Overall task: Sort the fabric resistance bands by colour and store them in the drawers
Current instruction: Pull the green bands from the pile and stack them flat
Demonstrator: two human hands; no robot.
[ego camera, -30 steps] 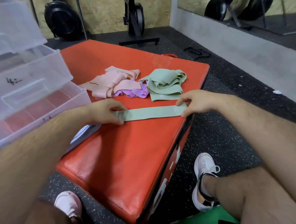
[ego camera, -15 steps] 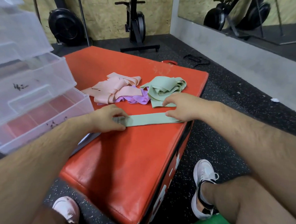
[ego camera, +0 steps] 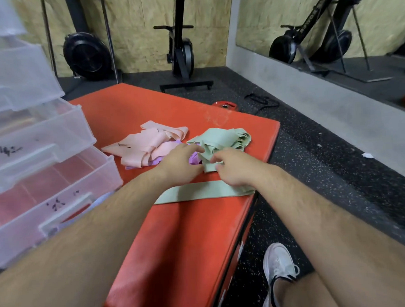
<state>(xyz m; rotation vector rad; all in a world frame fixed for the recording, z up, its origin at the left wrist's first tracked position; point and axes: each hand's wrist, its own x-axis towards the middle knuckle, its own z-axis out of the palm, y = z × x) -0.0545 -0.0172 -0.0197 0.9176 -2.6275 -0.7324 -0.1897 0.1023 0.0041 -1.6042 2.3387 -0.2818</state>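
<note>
Hands gone from flattened green band (ego camera: 199, 192) at red pad's (ego camera: 178, 243) right edge to green pile (ego camera: 222, 140) mid-pad: left hand (ego camera: 181, 165) rests straight-fingered on it, right hand (ego camera: 234, 169) pinches its near fold; best peel one band singly while left steadies.

bare forearms, no sleeves; white trainer (ego camera: 279, 264) with white laces and dark collar.

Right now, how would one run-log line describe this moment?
left-hand grip: touches heap of green fabric bands | right-hand grip: at same heap, hold unclear | flat green fabric band: lies on red padded box
</note>
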